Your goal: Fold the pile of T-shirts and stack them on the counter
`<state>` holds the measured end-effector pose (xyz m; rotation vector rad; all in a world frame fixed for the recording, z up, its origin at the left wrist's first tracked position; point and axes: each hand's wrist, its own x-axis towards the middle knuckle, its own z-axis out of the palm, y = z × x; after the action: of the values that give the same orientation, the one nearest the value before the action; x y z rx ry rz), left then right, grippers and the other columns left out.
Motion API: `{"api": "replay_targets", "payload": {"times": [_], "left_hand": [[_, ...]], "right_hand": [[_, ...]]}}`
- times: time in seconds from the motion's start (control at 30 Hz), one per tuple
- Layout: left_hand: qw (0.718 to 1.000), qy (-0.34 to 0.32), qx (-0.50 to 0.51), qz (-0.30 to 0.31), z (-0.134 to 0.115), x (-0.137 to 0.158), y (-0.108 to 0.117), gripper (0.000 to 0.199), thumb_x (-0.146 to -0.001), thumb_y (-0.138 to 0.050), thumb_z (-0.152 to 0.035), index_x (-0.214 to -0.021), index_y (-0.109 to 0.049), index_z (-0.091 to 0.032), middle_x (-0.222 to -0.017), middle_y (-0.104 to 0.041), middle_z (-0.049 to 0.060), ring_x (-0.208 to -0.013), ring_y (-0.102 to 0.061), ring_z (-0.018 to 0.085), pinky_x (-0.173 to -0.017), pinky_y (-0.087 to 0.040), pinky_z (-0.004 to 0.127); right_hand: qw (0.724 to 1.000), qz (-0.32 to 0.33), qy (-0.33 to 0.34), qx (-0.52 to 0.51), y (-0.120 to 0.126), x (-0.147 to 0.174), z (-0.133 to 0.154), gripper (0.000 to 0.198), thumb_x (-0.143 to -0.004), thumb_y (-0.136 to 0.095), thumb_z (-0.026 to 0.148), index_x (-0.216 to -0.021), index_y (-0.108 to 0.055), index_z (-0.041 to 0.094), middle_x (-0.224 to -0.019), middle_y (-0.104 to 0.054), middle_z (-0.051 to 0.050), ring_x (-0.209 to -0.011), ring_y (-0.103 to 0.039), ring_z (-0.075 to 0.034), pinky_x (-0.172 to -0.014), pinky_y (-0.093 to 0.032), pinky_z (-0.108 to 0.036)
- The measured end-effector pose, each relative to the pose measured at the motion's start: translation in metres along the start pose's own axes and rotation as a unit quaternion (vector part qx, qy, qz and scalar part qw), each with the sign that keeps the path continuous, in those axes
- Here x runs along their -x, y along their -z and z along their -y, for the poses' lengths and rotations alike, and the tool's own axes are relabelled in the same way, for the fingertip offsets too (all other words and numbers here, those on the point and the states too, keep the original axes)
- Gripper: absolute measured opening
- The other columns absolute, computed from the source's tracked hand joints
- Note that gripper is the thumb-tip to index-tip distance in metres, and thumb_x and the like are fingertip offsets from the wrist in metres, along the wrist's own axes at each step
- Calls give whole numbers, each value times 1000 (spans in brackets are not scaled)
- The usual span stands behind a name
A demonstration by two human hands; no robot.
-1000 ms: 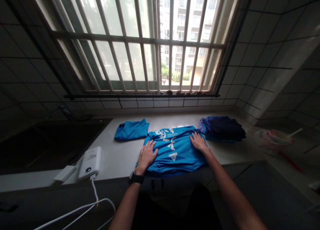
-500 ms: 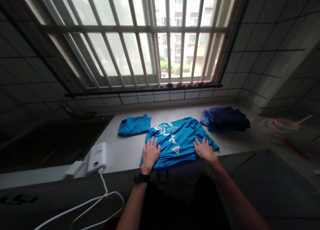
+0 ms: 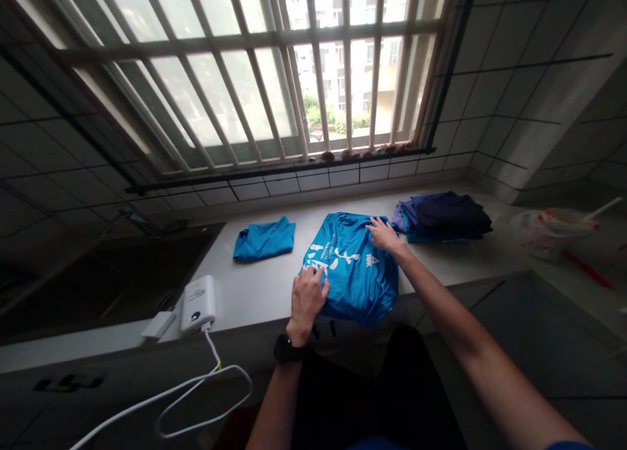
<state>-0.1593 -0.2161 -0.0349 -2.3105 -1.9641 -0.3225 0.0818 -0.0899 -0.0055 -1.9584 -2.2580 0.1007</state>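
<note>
A blue T-shirt (image 3: 350, 273) with white printed lettering lies folded into a bundle on the counter, turned at an angle, its near corner hanging slightly over the front edge. My left hand (image 3: 308, 298) rests on its left near side, fingers slightly bent and apart, a black watch (image 3: 289, 349) at the wrist. At the shirt's far right corner lies my right hand (image 3: 385, 234), palm down with fingers spread. Left of the shirt is a smaller folded blue garment (image 3: 264, 239). A stack of dark folded clothes (image 3: 445, 216) sits just beyond my right hand.
A white power bank (image 3: 198, 303) with a white cable (image 3: 210, 349) lies near the front edge, beside a small white block (image 3: 158, 325). The dark sink (image 3: 117, 273) is at left. A plastic-bagged container (image 3: 553, 228) stands far right. The barred window (image 3: 274, 42) is behind.
The T-shirt has been turned counterclockwise on the counter. My right hand has moved away from me to its far corner, and my left hand has shifted slightly right. The view has tilted a little.
</note>
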Motion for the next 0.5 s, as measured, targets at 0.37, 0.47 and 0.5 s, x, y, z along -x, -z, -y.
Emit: {"api": "replay_targets", "payload": {"times": [0.37, 0.47, 0.5], "left_hand": [[994, 85, 5, -66, 15, 25, -51, 49, -100, -47, -38, -144, -60, -21, -154, -52, 15, -144, -46, 34, -114, -42, 53], [990, 116, -3, -77, 10, 27, -51, 49, -100, -46, -37, -143, -60, -19, -154, -52, 16, -144, -45, 35, -114, -41, 54], [989, 127, -7, -79, 8, 27, -51, 49, -100, -46, -37, -143, -60, -18, -154, -51, 16, -144, -45, 35, -114, -40, 55]], "right_hand": [[997, 27, -71, 5, -71, 116, 51, 63, -104, -38, 51, -160, -35, 24, -167, -27, -19, -153, -24, -43, -118, -25, -60], [999, 36, -19, -6, -69, 88, 40, 61, -105, -35, 51, -161, -34, 25, -169, -22, -15, -155, -20, -40, -121, -22, -57], [999, 42, 2, -8, -66, 76, 36, 61, -105, -34, 51, -161, -34, 26, -169, -22, -15, -155, -20, -39, -121, -22, -55]]}}
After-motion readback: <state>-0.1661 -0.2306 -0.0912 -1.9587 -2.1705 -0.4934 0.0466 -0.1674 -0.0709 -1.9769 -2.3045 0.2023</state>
